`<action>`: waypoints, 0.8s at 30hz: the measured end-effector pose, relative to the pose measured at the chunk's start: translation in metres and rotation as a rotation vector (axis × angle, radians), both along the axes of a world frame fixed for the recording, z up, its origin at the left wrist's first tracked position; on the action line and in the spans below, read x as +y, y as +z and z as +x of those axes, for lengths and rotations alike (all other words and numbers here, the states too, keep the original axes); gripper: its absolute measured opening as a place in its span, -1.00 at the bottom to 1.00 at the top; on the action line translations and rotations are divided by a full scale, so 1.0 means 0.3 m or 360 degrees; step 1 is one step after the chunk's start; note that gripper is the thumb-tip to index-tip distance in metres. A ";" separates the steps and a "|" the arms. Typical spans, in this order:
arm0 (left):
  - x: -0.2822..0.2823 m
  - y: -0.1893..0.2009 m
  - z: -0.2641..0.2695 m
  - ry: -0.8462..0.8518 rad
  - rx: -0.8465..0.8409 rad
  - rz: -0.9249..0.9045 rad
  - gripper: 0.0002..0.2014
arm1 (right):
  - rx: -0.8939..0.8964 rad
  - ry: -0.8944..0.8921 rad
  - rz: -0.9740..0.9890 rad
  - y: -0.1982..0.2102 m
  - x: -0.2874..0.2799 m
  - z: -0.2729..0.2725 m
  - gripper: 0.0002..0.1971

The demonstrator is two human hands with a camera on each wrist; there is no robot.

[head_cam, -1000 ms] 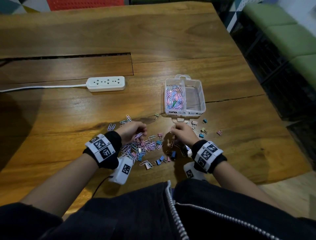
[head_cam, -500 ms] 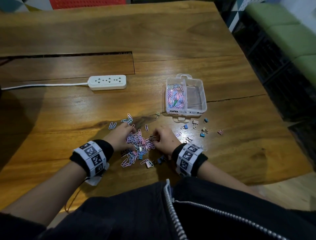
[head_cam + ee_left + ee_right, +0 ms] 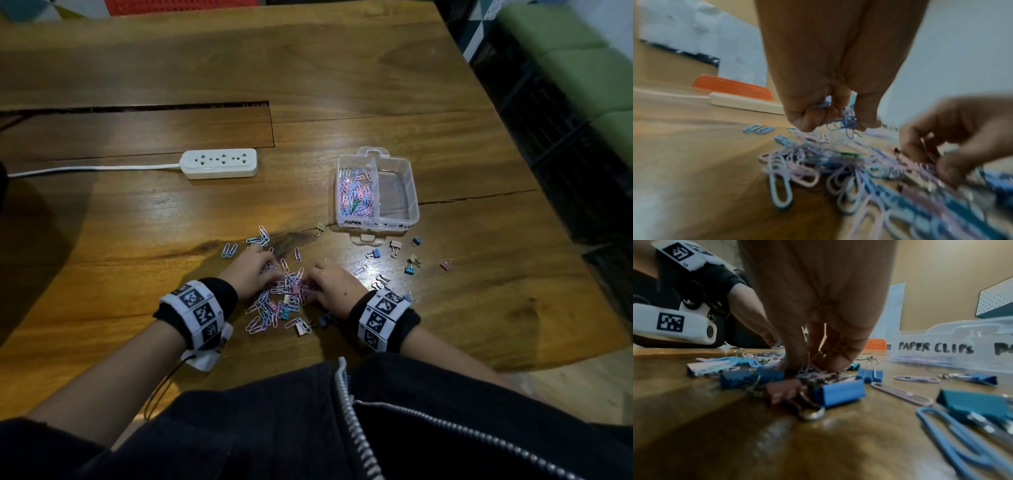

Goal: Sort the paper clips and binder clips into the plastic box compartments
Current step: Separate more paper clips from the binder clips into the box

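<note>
A heap of pastel paper clips and small binder clips lies on the wooden table in front of me. My left hand is at its left side; in the left wrist view the left hand curls its fingers round a bunch of blue paper clips. My right hand is at the heap's right side, and the right wrist view shows the right hand pinching thin paper clips among blue binder clips. The clear plastic box stands beyond, with paper clips in its left compartment and nothing in its right.
Several loose binder clips lie scattered right of the heap, below the box. A white power strip with its cord sits to the far left. A long slot crosses the tabletop. The table's edge runs down the right side.
My right hand has moved left from in front of the box to the heap. Both hands have closed in on the heap from either side.
</note>
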State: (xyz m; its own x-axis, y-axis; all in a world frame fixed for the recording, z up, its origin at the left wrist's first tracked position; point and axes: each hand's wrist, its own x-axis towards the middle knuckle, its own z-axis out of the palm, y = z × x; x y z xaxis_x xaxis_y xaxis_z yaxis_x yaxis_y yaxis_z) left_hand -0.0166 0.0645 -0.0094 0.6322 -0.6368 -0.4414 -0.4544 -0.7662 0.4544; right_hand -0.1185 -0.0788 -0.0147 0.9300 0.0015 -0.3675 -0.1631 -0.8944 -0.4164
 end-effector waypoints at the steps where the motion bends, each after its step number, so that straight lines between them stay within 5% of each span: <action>1: 0.000 0.006 0.007 0.0031 0.0050 -0.0056 -0.78 | 0.0029 -0.0019 0.0017 0.001 -0.002 -0.002 -0.70; 10: 0.020 0.026 0.046 0.0839 0.1074 -0.0648 -0.77 | 0.0011 -0.0153 0.0089 0.001 -0.037 -0.017 -0.86; 17: 0.057 0.029 0.058 0.0992 0.1399 -0.0631 -0.72 | 0.0061 -0.0945 0.1062 0.013 -0.114 -0.027 -0.77; 20: 0.075 0.031 0.067 0.0990 0.1353 -0.0611 -0.74 | 0.0210 -0.1276 0.1716 0.028 -0.149 -0.028 -0.81; 24: 0.085 0.025 0.049 0.0356 0.0618 -0.0230 -0.77 | 0.0300 -0.1557 0.2284 0.052 -0.173 -0.040 -0.76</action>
State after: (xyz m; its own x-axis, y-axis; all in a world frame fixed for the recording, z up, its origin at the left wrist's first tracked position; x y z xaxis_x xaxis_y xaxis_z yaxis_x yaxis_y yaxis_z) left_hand -0.0020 0.0901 -0.0019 0.5667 -0.5759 -0.5892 -0.0607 -0.7424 0.6672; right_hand -0.1304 -0.1308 0.0008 0.7352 -0.0927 -0.6715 -0.5061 0.5840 -0.6347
